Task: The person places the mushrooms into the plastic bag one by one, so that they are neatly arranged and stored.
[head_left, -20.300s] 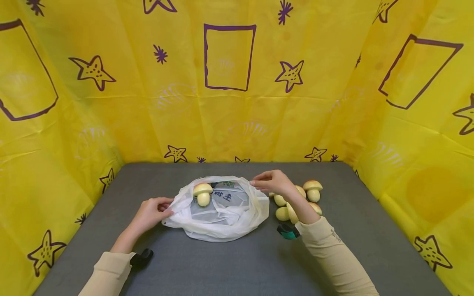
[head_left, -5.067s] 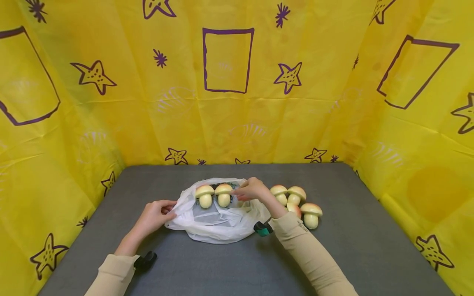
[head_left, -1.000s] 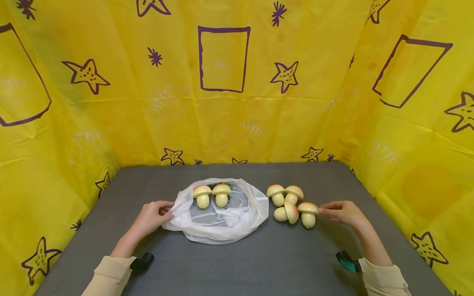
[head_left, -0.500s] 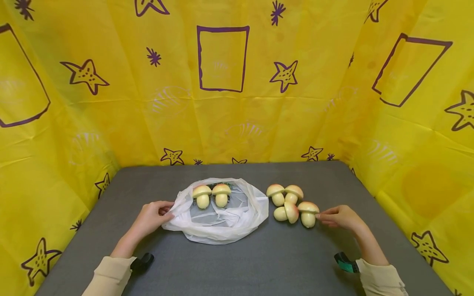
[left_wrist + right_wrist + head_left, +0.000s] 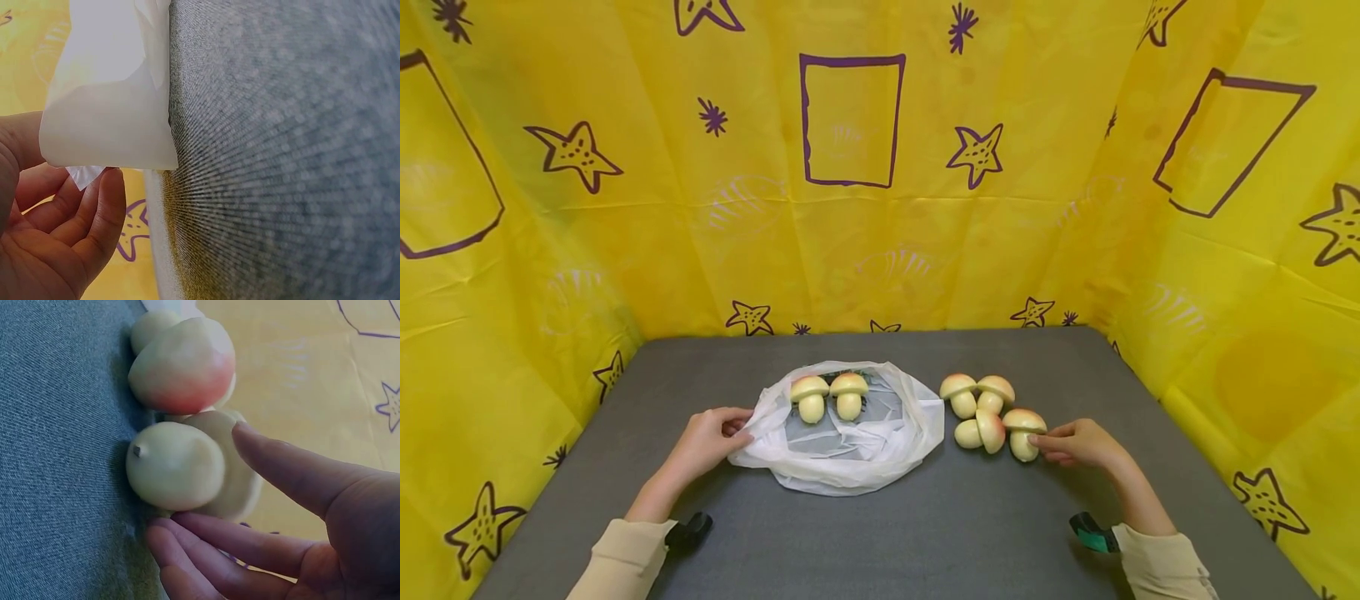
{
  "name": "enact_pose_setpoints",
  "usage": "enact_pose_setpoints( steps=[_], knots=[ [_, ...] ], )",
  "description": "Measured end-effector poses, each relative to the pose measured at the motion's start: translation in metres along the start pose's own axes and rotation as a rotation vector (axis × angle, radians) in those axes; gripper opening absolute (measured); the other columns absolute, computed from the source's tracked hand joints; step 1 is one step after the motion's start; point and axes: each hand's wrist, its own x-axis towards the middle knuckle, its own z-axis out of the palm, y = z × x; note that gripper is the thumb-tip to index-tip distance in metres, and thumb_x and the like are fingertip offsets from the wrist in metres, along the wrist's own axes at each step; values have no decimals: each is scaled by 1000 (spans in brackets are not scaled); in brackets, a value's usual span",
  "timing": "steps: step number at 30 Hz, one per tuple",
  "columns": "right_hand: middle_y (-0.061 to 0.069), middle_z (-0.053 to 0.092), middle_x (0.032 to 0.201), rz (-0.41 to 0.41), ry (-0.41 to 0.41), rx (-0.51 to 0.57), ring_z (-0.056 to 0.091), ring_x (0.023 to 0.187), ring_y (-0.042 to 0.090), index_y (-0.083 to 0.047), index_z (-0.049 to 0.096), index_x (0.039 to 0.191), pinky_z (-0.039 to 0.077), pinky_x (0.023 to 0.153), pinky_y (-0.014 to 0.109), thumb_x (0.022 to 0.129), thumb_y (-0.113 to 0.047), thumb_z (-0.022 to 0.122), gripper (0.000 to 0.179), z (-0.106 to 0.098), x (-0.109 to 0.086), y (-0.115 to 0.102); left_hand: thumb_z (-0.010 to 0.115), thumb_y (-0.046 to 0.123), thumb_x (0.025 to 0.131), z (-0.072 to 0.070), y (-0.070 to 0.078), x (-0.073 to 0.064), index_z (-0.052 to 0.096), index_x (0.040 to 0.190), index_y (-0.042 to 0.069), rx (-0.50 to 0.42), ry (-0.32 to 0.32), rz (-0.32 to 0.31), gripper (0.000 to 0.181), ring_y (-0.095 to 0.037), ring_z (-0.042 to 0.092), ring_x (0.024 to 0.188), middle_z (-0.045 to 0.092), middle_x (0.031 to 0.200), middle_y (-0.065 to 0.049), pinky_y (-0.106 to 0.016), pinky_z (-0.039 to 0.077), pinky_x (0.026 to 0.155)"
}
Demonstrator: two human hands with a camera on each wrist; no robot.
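My left hand (image 5: 709,437) pinches the left rim of a white plastic bag (image 5: 842,475); the left wrist view shows the bag's edge (image 5: 112,125) between thumb and fingers. Side by side in the bag's mouth lie two toy mushrooms, the left mushroom (image 5: 810,400) and the right mushroom (image 5: 849,398), with pale stems and reddish-topped caps. My right hand (image 5: 1086,443) is at the nearest mushroom (image 5: 1023,442) outside the bag. Around its stem, in the right wrist view, the thumb (image 5: 275,462) and fingers (image 5: 231,550) are spread and fairly straight.
Right of the bag lie more mushrooms: one on its side (image 5: 979,432), one at the back left (image 5: 958,393) and one at the back right (image 5: 995,393). They sit on a dark grey table (image 5: 880,550), enclosed by yellow patterned cloth (image 5: 865,250).
One more mushroom lies in the bag than 20 seconds ago. Over the last second my right hand has slid left, from the nearest mushroom's cap to its stem. My left hand stays on the bag.
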Motion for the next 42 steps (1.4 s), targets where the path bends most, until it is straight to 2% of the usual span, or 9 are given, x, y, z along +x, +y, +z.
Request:
enact_pose_setpoints(
  steps=[14,21,28,37,42],
  knots=[
    [19,70,97,15,9,-5,69,88,25,11,63,106,55,75,38,86,-35,69,50,5,10,1,73,10,79,0,2,-1,69,110,0,1,4,6,33,-16,62,77,70,91,-8,-23,50,64],
    [25,65,107,24,-6,-9,68,91,26,17,54,117,55,76,39,86,-34,69,62,5,15,4,73,10,79,-1,2,-1,69,109,-1,1,1,6,33,-16,62,77,70,91,-8,-23,50,64],
    [14,68,98,21,-6,-10,67,88,23,10,61,106,55,75,38,84,-33,71,50,6,17,5,73,10,79,-1,3,-1,69,109,-1,5,3,10,32,-16,62,77,70,90,-8,-23,50,63],
    [24,65,107,30,-15,25,68,92,26,18,52,117,55,78,39,84,-30,71,61,6,21,6,73,10,79,-2,5,-1,69,110,-1,4,1,2,33,-16,62,77,70,90,-8,-23,50,63],
    [16,67,100,40,5,48,68,88,23,16,55,114,55,77,37,83,-29,72,57,6,20,6,73,10,79,-2,5,-1,68,110,-1,4,-4,-7,33,-16,61,77,70,91,-9,-23,50,63]
  ],
)
